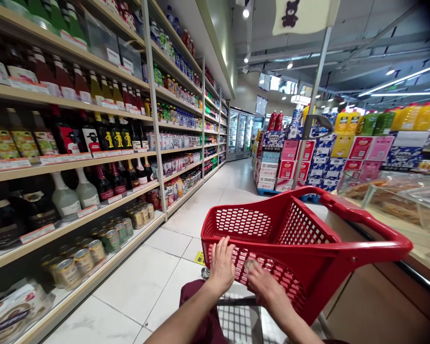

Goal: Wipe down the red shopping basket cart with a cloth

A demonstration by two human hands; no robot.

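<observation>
A red plastic shopping basket [308,229] sits tilted on a trolley in front of me, in a supermarket aisle. My left hand [221,263] lies flat against the basket's near mesh wall, fingers stretched upward and open. My right hand [263,283] presses on the same wall just to the right, fingers curled against the mesh, with nothing visible in them. A metal wire rack [241,322] of the trolley shows below my forearms. The basket looks empty inside.
Shelves of bottles and cans [93,157] run along the left. A white tiled floor [215,200] leads down the aisle to fridges [239,134]. Stacked cartons [290,160] stand ahead at the right, and a glass food counter [397,205] is close on my right.
</observation>
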